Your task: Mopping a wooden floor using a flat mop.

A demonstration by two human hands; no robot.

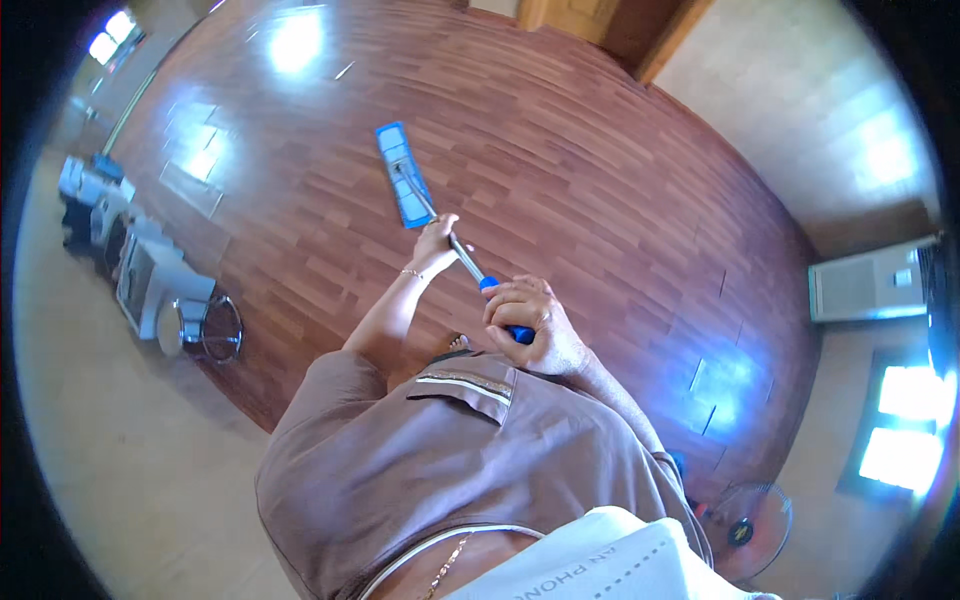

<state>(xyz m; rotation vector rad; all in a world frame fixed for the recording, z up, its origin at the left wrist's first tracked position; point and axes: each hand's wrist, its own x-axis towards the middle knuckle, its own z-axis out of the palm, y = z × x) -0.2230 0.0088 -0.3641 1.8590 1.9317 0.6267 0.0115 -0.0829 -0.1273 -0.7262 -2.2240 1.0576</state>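
Observation:
A flat mop [404, 180] with a blue rectangular head rests on the brown wood-plank floor ahead of me. Its metal pole slants back toward my body and ends in a blue grip [518, 334]. My left hand [437, 243], with a bracelet at the wrist, is wrapped round the pole partway down. Closer to my body, my right hand [530, 318] is closed round the blue grip, with blue showing on both sides of the fingers.
Along the left wall stand a round-topped stool [208, 328] with a metal ring and white furniture [160, 280]. A fan [745, 530] is at the lower right, near bright windows [905, 428]. A white cabinet-like unit [870, 284] stands at the right wall. A doorway [640, 35] opens at the back.

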